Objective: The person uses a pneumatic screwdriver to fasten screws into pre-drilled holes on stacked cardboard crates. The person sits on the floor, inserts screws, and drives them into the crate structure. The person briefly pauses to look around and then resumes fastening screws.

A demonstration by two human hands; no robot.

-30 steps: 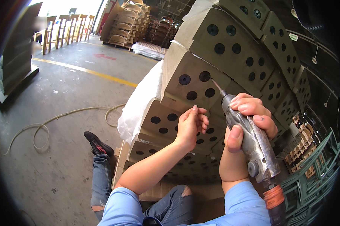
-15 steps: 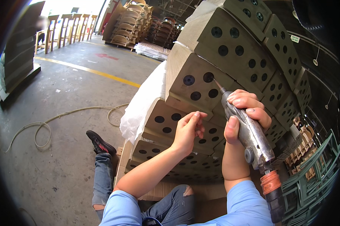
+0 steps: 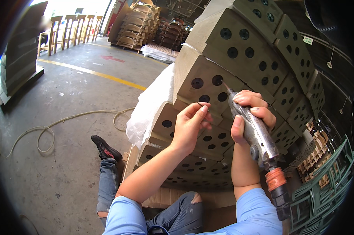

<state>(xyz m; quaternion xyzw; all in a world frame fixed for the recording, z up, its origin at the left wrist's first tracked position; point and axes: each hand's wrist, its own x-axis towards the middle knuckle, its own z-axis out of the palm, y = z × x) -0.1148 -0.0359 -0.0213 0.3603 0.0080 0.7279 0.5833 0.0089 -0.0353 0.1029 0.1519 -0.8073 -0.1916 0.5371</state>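
My right hand (image 3: pixel 252 109) is wrapped round a worn silver pneumatic screwdriver (image 3: pixel 264 138) with an orange-and-black hose coupling (image 3: pixel 276 179). Its thin bit reaches the upper right black round disc (image 3: pixel 217 80) on the end of a brown-grey block (image 3: pixel 192 71). Below and left of the bit, my left hand (image 3: pixel 188 127) is closed, thumb against forefinger. A tiny dark thing shows at those fingertips, too small to name. Its fingers partly cover the same block's lower edge and the block beneath.
Similar blocks with black discs are stacked above, below and to the right. White wrapping (image 3: pixel 150 105) hangs at the stack's left side. A pale hose (image 3: pixel 73 116) loops across the floor. Green metal frames (image 3: pixel 322 192) stand at right; wooden chairs (image 3: pixel 69 33) are farther off.
My left hand has risen slightly and shifted left, toward the block's lower discs. The screwdriver's back end has swung a little left while its bit stays at the same disc.
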